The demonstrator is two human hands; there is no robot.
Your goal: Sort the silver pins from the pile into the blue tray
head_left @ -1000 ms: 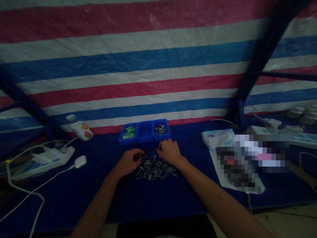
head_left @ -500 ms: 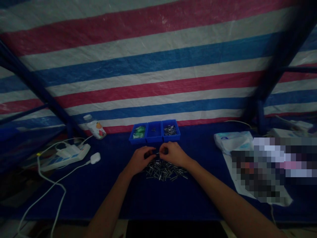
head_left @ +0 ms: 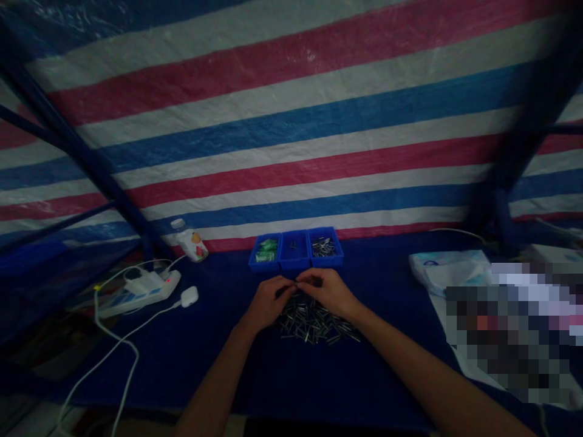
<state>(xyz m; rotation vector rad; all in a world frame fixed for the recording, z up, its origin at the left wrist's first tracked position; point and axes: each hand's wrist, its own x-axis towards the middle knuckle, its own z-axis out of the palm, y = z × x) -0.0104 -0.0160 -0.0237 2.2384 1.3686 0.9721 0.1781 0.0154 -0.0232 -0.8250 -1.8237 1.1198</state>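
Observation:
My left hand (head_left: pixel 268 303) and my right hand (head_left: pixel 333 294) meet fingertip to fingertip just above a loose pile of small metal pins (head_left: pixel 312 328). The right thumb and index finger pinch a small pin, which is mostly hidden now. My left thumb and index finger are pressed together at the same spot; what lies between them is too small to make out. Behind the hands stand three joined blue bins: the left bin (head_left: pixel 257 265) holds green packets, the middle bin (head_left: pixel 294 260) a few small pieces, and the right bin (head_left: pixel 326 261) many metal pins.
At left lie a white power strip (head_left: pixel 148 298), a white charger case (head_left: pixel 189 296) and trailing cables. A bottle (head_left: pixel 193 245) leans near the striped sheet (head_left: pixel 291 152). A plastic packet (head_left: pixel 450 267) and a blurred-out area sit at right on the blue table (head_left: pixel 291 382).
My left fingertips have closed in and now meet the right ones at the small pin. The whole view has shifted, so everything appears slightly further right and lower.

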